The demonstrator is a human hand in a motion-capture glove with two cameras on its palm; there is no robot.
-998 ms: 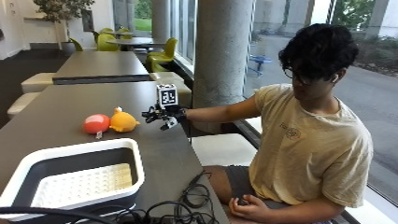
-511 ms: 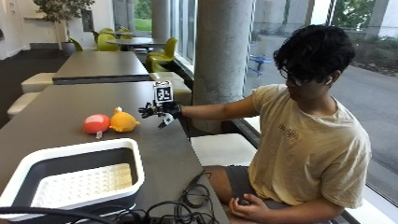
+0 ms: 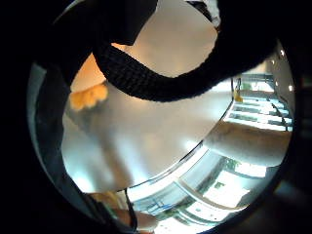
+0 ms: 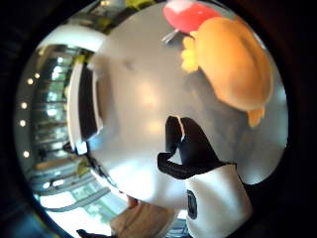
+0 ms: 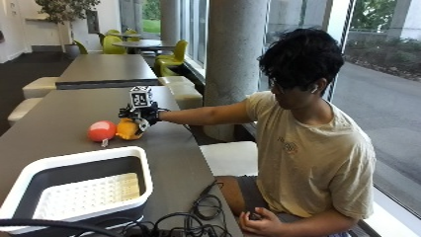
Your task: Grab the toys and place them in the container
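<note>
**Gloved hand reaches a yellow toy on a long grey table**

A long grey table (image 5: 59,106) runs away from the camera in a bright hall with a wall of tall windows and a thick round concrete column (image 5: 235,59). Farther back stand more tables, yellow-green chairs (image 5: 172,53) and a potted plant (image 5: 63,11). At the near left end sits a white plastic container with a dark interior and a perforated white floor (image 5: 79,190); its lower left corner is cut off by the frame. Beyond it, near the middle of the table, a round red ball-like toy (image 5: 102,131) lies just beside a soft yellow-orange toy (image 5: 127,129), the two apparently touching. The person's right hand in its black glove (image 5: 141,116) is right at the yellow-orange toy, on the side away from the red one, at the end of an outstretched arm. The hand covers part of the toy, and from this distance it cannot be told whether the fingers have closed on it. In the thumb-side palm view the yellow-orange toy fills much of the picture, with one gloved finger curled over bare tabletop. A tangle of black cables (image 5: 190,222) lies at the near edge. To the right the seated person's bare left hand (image 5: 260,223) rests in the lap.
</note>
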